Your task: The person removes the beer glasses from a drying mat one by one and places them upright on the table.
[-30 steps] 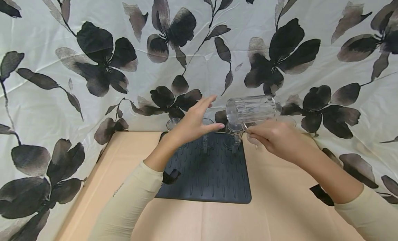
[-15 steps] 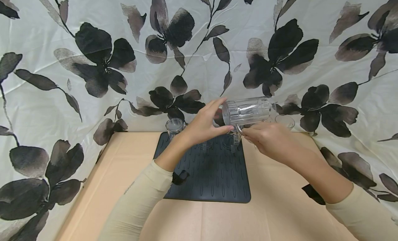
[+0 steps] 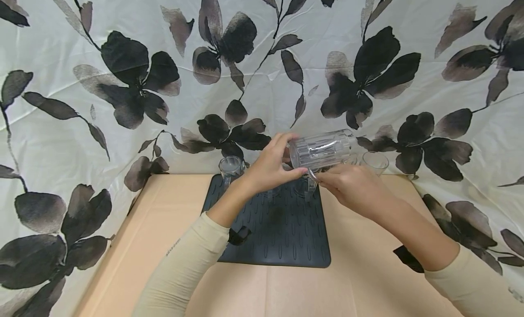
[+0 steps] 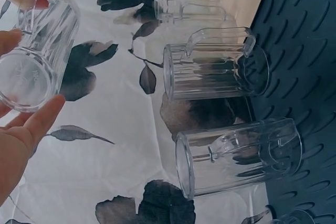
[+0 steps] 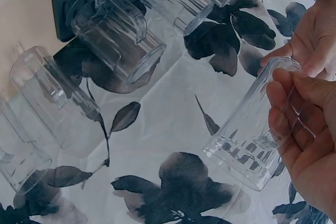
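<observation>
The right hand (image 3: 348,185) grips the handle (image 3: 312,173) of a clear mug (image 3: 321,149), tipped nearly sideways in the air; the left hand (image 3: 270,166) clasps its base. Beneath the left hand, other mugs (image 4: 218,74) stand on a dark mat (image 3: 282,237).

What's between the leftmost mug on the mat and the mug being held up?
The head view shows the left hand there, mostly hiding another mug that the left wrist view shows.

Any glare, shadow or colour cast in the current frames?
Head: bright streaks on the raised clear mug, soft shadow on the table beside the drying mat. Left wrist: dim, bluish; floral cloth shows through the standing mugs. Right wrist: also bluish; leftmost mugs faintly outlined.
</observation>
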Demonstrator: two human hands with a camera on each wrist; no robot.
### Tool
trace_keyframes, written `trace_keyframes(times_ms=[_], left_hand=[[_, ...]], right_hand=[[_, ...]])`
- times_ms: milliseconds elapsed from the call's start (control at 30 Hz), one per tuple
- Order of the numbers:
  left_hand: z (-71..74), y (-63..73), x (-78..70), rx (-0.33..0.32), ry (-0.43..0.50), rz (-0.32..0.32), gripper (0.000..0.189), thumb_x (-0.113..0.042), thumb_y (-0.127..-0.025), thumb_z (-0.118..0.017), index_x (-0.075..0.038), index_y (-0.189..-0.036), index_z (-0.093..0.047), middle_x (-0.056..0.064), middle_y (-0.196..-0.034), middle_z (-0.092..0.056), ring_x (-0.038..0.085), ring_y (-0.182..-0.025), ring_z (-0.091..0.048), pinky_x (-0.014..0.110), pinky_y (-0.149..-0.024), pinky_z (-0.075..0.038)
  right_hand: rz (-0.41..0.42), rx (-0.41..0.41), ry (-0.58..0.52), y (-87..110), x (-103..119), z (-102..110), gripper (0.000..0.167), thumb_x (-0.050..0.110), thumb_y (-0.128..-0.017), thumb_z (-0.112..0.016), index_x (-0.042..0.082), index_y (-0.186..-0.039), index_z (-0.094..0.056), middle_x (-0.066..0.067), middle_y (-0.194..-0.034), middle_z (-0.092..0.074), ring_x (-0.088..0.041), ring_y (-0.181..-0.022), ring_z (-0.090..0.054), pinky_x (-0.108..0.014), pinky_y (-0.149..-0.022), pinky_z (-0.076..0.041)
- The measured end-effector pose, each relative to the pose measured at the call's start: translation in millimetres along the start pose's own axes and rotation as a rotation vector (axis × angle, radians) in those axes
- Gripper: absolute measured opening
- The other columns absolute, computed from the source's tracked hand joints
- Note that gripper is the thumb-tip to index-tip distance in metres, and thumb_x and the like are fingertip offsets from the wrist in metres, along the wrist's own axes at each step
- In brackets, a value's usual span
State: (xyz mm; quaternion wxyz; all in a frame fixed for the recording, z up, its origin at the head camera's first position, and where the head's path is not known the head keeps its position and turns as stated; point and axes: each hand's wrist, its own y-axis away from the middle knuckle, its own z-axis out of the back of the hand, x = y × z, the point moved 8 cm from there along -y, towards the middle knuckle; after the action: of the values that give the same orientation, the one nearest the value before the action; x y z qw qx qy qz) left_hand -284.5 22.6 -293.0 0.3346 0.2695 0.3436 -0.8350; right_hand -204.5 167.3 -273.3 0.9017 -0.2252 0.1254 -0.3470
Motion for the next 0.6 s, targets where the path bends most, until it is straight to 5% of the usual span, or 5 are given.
trace_keyframes(times_ms=[333,600], left_hand=[[6.8,2.4,-0.4,-0.047,0.023,0.015,0.078,-0.026,-0.091,-0.081,-0.006,-0.153,-0.038,0.012,-0.134,-0.046,0.033,-0.111,-0.058,0.043,-0.097,-0.059],[13.7,4.5,-7.1,-0.078,-0.008,-0.005,0.077,-0.025,-0.091,-0.081,-0.004,-0.152,-0.038,0.013,-0.131,-0.046,0.028,-0.109,-0.056,0.036,-0.098,-0.058]], right_hand=[[0.049,-0.118,-0.011,-1.6,3.4,12.6,0.029,0.000,-0.076,-0.088,0.005,-0.103,-0.080,-0.009,-0.092,-0.078,-0.029,-0.091,-0.068,-0.040,-0.074,-0.062],[0.032,-0.225,-0.081,4.5,-2.2,27.2,0.041,-0.006,-0.071,-0.089,0.006,-0.109,-0.080,-0.010,-0.101,-0.078,-0.030,-0.102,-0.068,-0.042,-0.084,-0.062]])
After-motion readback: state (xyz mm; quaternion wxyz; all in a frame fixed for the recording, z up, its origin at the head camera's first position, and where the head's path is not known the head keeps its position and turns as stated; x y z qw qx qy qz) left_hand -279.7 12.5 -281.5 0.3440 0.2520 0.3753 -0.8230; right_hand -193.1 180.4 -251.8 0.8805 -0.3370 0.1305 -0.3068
